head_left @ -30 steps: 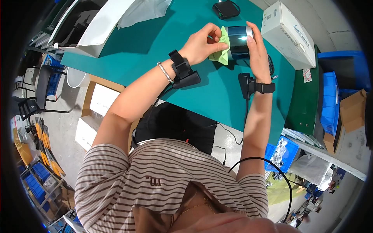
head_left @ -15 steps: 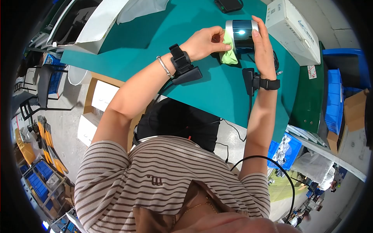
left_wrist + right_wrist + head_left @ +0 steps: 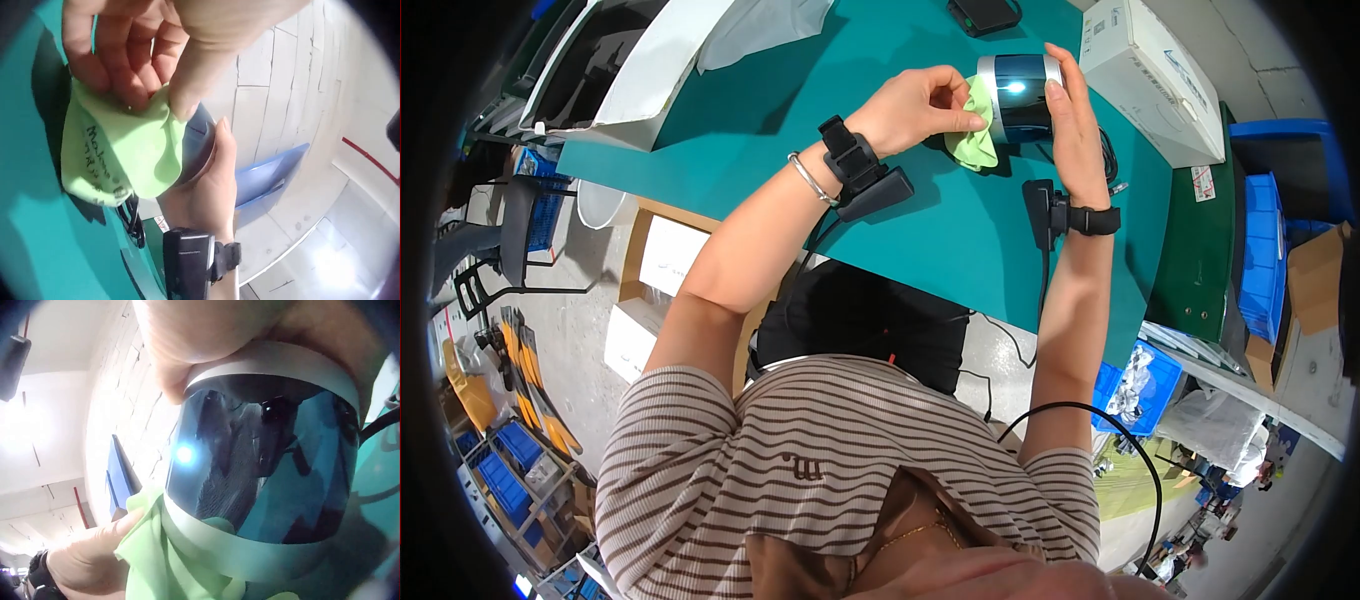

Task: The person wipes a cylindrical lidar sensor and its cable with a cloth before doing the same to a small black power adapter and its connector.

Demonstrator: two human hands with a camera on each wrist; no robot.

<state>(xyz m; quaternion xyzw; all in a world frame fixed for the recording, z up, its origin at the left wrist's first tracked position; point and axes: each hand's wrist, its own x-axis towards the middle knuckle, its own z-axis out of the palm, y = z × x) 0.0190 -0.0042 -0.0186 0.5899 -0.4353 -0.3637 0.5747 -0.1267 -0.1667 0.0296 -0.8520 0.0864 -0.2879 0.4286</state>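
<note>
A short cylinder with a glossy dark band and silver rims is held on its side above the green table. My right hand grips its right end, the thumb and fingers lying along the rim. Pinched between the thumb and fingers of my left hand is a light green cloth, against the cylinder's left end. Dark handwriting marks the cloth in the left wrist view. Seen from the right wrist, the cloth covers part of the lower silver rim, and the dark band reflects a bright light.
A white box stands right of the hands; a small black device lies at the table's far edge. An open white box with dark contents is at the left. A black cable lies behind my right wrist.
The cloth and my left hand have shifted slightly left since half a second ago, and the cloth hangs differently at the rim. My right hand keeps its grip on the cylinder.
</note>
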